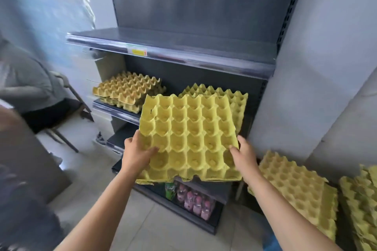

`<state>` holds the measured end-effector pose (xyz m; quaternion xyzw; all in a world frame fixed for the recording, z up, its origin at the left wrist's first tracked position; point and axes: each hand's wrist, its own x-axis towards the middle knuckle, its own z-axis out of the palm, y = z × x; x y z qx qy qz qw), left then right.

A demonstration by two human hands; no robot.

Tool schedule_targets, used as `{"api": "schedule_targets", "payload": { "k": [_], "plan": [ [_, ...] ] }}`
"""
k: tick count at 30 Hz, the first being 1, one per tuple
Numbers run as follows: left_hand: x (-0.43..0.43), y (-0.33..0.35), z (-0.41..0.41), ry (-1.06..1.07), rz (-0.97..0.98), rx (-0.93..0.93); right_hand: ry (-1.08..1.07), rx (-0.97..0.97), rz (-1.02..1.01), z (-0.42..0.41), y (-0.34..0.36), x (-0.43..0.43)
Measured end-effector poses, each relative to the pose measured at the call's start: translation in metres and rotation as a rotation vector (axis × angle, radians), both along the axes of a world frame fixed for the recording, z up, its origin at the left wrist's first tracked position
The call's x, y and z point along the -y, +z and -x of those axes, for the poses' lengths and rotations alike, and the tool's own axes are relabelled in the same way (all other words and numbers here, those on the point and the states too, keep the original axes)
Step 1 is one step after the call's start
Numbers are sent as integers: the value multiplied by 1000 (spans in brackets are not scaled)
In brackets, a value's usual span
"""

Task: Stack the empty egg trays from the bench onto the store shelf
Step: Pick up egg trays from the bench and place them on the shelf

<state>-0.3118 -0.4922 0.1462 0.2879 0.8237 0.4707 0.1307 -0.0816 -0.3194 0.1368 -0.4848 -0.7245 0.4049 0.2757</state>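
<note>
Egg tray (189,138), gripped by left hand (138,153) and right hand (243,155), half-hides seemingly another stack (237,106).

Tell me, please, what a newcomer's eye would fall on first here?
The yellow egg tray at centre, gripped at its near sides by the left hand and right hand. Behind it, on the dark shelf, sit a browner stack left and a yellow stack right; more trays wait at lower right.

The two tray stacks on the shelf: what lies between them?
In the head view, nothing: only bare dark shelf shows between the left stack and the right stack; the held tray hides its front.
</note>
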Motion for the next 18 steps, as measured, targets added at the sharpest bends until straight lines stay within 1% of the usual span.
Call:
{"api": "schedule_targets", "payload": {
  "k": [5,9,12,16,18],
  "plan": [
    [28,8,96,81,19,-11,64,-52,37,109,3,15],
    [36,14,156,78,45,2,56,-41,28,172,3,20],
    [32,15,194,87,58,13,45,-43,41,210,3,18],
    [13,13,241,90,33,16,8,-5,0,256,4,3],
    [-1,11,265,83,25,0,5,-34,5,277,2,-8]
  ]
}}
